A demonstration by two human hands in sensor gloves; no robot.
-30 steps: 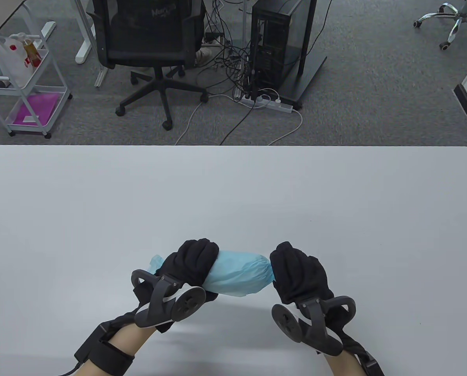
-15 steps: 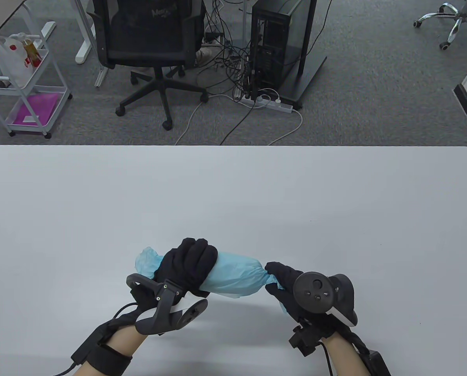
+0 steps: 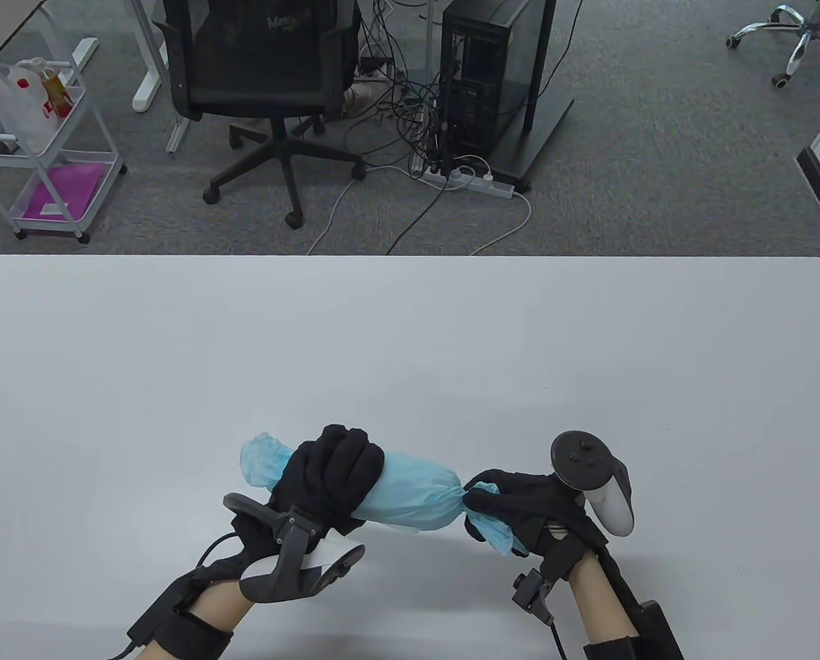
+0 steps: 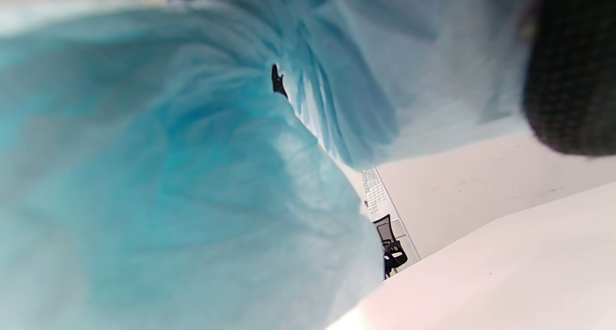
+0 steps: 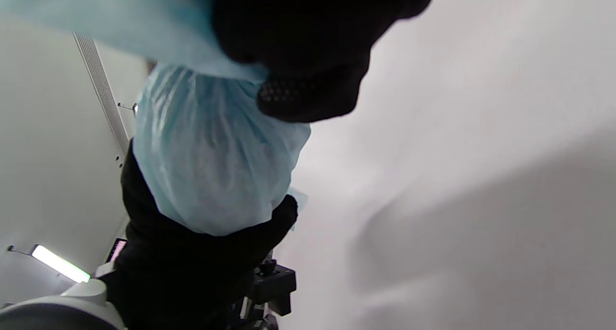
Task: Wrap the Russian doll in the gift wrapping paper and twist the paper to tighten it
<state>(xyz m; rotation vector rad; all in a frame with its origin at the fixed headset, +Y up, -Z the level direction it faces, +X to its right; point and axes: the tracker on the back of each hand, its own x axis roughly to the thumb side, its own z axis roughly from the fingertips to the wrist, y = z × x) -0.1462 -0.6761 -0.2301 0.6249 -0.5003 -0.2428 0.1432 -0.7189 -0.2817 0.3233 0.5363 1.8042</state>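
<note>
So from the table view, the paper [image 3: 410, 496], light blue, is being held as a fat bundle just above the near part of the table [image 3: 410, 330], lying roughly sideways; the doll itself is being hidden completely by the wrap, so it can't be seen. The left hand [image 3: 330, 478] is being curled right round the left part of the bundle, with a crumpled tail of paper being left sticking out past it. The right end is being pinched into a tight neck by the right hand [image 3: 523, 505], with a loose blue tail hanging out under the fingers. Past the table, an office chair [image 3: 265, 89] and a computer tower [image 3: 482, 82] are being shown on the carpet. In the left wrist view, nearly everything is being filled by blurry blue paper folds, with a dark gloved fingertip [image 4: 570, 75] at the upper right. In the right wrist view, the gathered neck is being squeezed by black fingertips [image 5: 308, 96] at the top, and the rounded bundle is being cupped from below by the other glove.
</note>
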